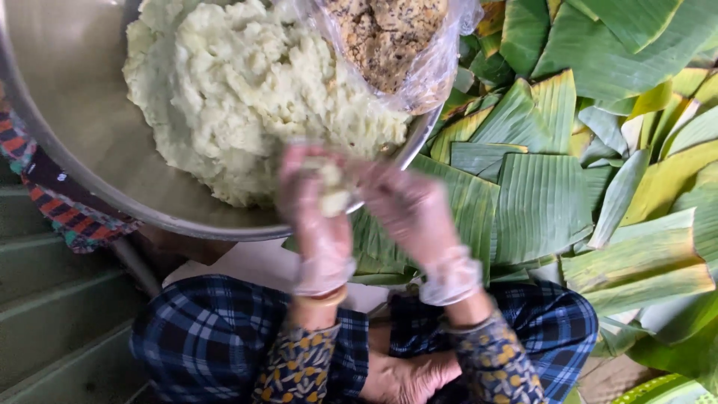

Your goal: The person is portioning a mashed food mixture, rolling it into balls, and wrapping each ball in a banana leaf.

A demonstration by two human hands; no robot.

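Observation:
Both of my hands wear thin clear plastic gloves and meet just over the near rim of a large steel bowl (82, 127). My left hand (314, 224) and my right hand (411, 213) press a small pale lump of dough (333, 196) between their fingers. The bowl holds a big mound of the same pale, sticky dough (239, 90). A clear plastic bag with a speckled brown filling (389, 37) leans on the far side of the mound. Floral sleeves cover my forearms.
Cut green banana leaves (538, 202), some yellowed at the edges, lie in overlapping layers to the right of and under the bowl. My knees in dark blue plaid cloth (202, 329) are below. A patterned red cloth (67, 209) and green ridged boards (52, 314) are at left.

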